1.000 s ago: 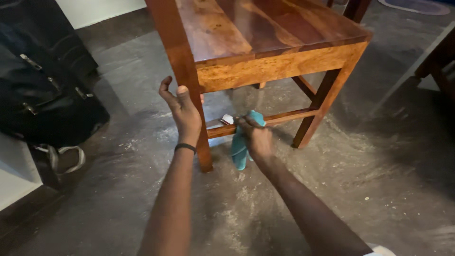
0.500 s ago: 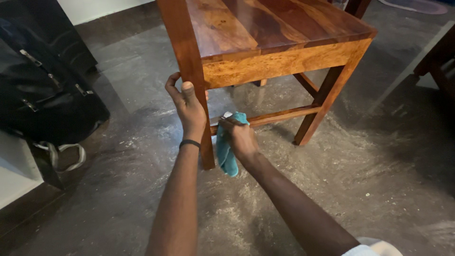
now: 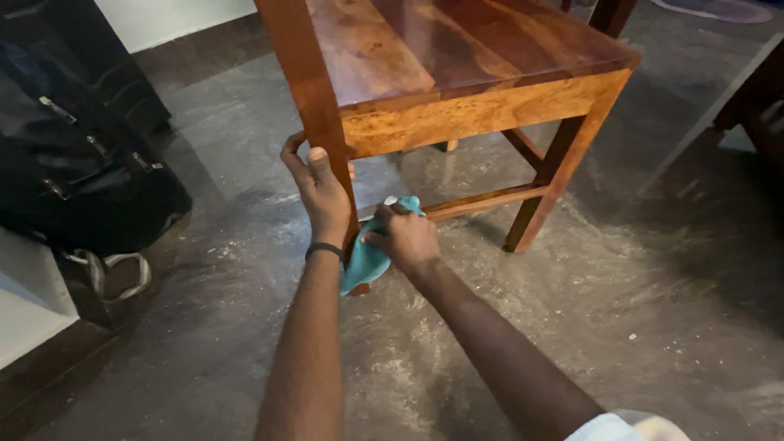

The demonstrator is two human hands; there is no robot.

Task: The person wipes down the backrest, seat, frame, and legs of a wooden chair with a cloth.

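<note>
A polished wooden chair (image 3: 457, 57) stands on the grey floor ahead of me. My left hand (image 3: 320, 193) grips its front left leg just below the seat, fingers wrapped behind the wood. My right hand (image 3: 406, 237) holds a teal cloth (image 3: 365, 260) bunched against the lower part of that same leg, where the low front crossbar (image 3: 482, 200) joins it. The cloth hangs down to the left of my right hand. A thin black band circles my left wrist.
A black bag (image 3: 73, 163) with metal buckles and a pale strap lies on the floor at the left, next to a white ledge (image 3: 24, 302). Another piece of dark wooden furniture (image 3: 759, 106) stands at the right edge. The floor is dusty grey with pale streaks.
My right hand has slid the cloth leftward along the crossbar until it rests against the front leg. My left hand went from hovering open beside the leg to gripping it.
</note>
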